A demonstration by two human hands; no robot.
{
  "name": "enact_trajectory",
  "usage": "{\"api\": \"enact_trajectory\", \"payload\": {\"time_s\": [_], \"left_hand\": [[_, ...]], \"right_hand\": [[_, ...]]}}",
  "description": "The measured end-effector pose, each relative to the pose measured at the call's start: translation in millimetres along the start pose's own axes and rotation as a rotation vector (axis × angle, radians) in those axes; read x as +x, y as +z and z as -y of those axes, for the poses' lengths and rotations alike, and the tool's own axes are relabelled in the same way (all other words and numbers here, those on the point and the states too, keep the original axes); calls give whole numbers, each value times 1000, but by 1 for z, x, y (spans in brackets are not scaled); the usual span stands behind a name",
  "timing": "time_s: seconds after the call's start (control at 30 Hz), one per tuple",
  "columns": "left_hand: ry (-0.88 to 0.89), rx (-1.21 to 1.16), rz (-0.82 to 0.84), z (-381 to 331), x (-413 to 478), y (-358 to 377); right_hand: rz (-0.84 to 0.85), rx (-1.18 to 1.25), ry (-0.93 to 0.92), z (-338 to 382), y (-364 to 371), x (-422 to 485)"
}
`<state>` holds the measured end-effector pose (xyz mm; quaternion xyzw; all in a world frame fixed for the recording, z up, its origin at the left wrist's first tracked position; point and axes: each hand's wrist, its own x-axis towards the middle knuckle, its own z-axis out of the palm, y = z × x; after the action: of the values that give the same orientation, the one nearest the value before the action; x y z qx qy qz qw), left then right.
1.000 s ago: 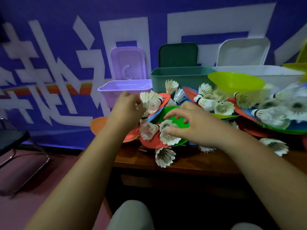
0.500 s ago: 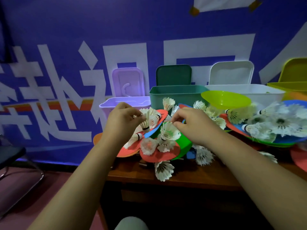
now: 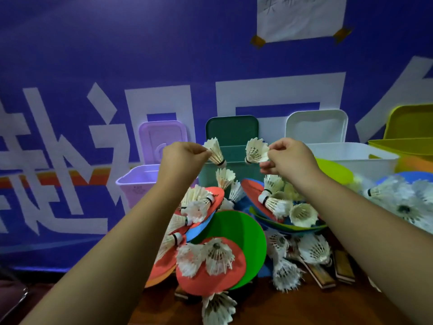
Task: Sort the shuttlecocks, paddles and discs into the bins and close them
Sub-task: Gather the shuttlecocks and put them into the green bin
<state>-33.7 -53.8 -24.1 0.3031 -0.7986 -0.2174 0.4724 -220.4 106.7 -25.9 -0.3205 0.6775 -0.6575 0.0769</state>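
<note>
Faces a table [image 3: 304, 308] with four open bins in a row along its far edge, the purple bin [image 3: 138, 181], green bin [image 3: 234, 154], white bin [image 3: 351, 158] and yellow bin [image 3: 403, 146], lids [image 3: 232, 130] upright behind, and a heap of discs [image 3: 241, 233], paddles [image 3: 321, 276] and shuttlecocks [image 3: 216, 254] reaching to the near edge. Pinches the left shuttlecock [image 3: 214, 152] by its feathers between thumb and curled fingers of the left hand [image 3: 180, 158], and the right shuttlecock [image 3: 255, 151] likewise with the right hand [image 3: 290, 156]. Holds both above the heap, before the green bin, near each other but apart.

Large white block characters on the blue wall banner [image 3: 164, 55] are cropped and unreadable; dark handwriting on the taped white paper sheet [image 3: 301, 17] too blurred to make out
</note>
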Motion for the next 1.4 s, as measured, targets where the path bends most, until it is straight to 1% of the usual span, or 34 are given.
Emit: {"api": "enact_trajectory", "payload": {"time_s": [0.13, 0.2, 0.27, 0.33, 0.43, 0.53, 0.6, 0.63, 0.7, 0.77, 0.83, 0.97, 1.1, 1.27, 1.4], "left_hand": [[-31, 12, -29, 1, 31, 30], [-30, 80, -21, 3, 40, 45], [-28, 189, 10, 3, 45, 59], [-32, 248, 94, 5, 48, 69], [-7, 232, 236, 8, 45, 77], [78, 319, 231, 16, 41, 77], [99, 331, 243, 23, 37, 75], [111, 345, 275, 25, 35, 74], [128, 396, 366, 29, 28, 74], [120, 442, 416, 34, 24, 76], [94, 456, 410, 40, 21, 80], [113, 464, 326, 47, 17, 87], [118, 382, 212, 42, 14, 85], [180, 275, 104, 27, 16, 73], [213, 252, 47, 16, 28, 64]], "right_hand": [[-32, 2, 40, 5, 4, 31], [-43, -35, 39, 7, 8, 41], [-39, -61, 34, 8, 13, 50], [-12, -48, 59, 9, 15, 55], [35, -226, 22, -1, 14, 66], [87, -316, -34, -21, 10, 74], [78, -412, -98, -7, 9, 51], [91, -475, -126, -5, 7, 45], [174, -617, -164, -2, 1, 33], [272, -805, -211, -2, -5, 24], [338, -1005, -270, -2, -9, 15], [439, -1203, -303, -1, -17, 0], [508, -1395, -352, -12, -18, -8], [469, -1540, -529, -28, -5, -10], [512, -1540, -475, -34, 6, -9]]}}
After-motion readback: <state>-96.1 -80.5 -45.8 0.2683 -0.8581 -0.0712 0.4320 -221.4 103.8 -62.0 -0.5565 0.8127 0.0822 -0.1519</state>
